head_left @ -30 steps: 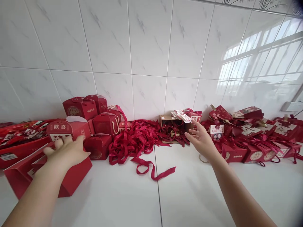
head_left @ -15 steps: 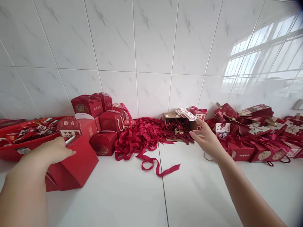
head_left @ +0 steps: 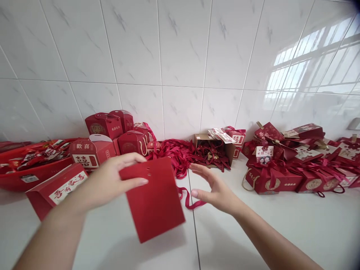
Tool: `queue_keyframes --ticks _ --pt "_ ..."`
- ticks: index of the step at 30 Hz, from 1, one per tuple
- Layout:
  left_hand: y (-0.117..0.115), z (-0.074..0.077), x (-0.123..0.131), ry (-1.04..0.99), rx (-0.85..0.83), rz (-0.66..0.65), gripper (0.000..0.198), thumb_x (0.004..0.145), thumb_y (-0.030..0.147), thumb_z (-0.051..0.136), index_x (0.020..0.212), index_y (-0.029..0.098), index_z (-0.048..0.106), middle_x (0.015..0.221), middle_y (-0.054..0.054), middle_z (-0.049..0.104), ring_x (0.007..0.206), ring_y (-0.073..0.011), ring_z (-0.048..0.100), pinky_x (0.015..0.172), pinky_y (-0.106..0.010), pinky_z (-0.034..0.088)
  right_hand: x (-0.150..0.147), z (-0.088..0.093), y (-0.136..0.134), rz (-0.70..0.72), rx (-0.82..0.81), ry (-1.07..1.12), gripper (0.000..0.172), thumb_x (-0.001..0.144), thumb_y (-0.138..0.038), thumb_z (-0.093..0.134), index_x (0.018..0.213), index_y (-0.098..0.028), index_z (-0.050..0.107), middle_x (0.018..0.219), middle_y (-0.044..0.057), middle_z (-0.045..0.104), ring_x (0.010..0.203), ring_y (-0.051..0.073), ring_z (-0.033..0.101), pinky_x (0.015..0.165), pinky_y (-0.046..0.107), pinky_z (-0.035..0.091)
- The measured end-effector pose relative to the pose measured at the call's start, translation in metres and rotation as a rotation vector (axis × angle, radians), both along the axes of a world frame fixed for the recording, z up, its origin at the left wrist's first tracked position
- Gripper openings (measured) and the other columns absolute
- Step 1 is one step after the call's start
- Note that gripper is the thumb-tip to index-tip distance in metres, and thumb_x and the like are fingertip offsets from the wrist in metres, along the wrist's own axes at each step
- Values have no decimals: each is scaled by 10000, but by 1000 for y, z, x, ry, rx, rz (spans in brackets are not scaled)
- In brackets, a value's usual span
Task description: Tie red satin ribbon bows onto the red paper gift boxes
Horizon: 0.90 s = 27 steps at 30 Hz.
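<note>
My left hand grips the top edge of a red gift box, thumb on the near face and fingers behind. A plain red panel with small holes near its top faces me; the box hangs tilted above the counter, and its far side is hidden. My right hand is just right of the box, fingers spread, holding nothing. Between the box and that hand, a loose red ribbon curls on the counter. Beyond lies a heap of red ribbons. Another red box with a white lettered label stands by my left forearm.
Far left, a red basin holds wrapped sweets. Stacked red boxes stand against the tiled wall. A small open carton contains dark red ribbon pieces, with printed cards on top. Ribboned gift boxes fill the right side.
My left hand has lifted a red box from the left and carried it right to the middle. My right hand has drawn back from the cards, down and left toward the box.
</note>
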<state>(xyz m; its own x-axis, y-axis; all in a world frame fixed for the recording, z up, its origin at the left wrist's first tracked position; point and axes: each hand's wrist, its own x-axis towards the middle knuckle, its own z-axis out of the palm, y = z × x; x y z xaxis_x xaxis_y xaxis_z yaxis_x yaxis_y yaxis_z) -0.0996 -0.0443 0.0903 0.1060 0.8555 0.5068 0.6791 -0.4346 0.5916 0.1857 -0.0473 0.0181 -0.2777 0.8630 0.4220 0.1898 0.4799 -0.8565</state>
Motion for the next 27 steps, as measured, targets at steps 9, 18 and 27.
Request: queue_keyframes --ticks 9,18,27 --pt "-5 -46 94 -535 -71 -351 800 735 316 708 1397 321 258 866 -40 704 758 -233 698 656 -358 598 -11 -2 -7 136 -227 583 271 772 -349 696 1004 -235 617 973 40 697 849 206 662 750 348 539" --pt "50 -80 137 -577 -103 -351 268 797 409 620 975 213 581 910 -39 656 780 -185 632 645 -274 514 13 -22 37 -23 -202 653 306 696 -409 741 903 -231 603 840 13 691 719 184 640 679 320 520" --pt "65 -118 143 -361 36 -391 196 882 356 506 776 197 549 804 -7 595 757 -141 563 710 -249 445 70 -33 129 -576 -167 685 308 775 -496 630 737 -195 576 668 -11 605 604 117 564 566 217 474"
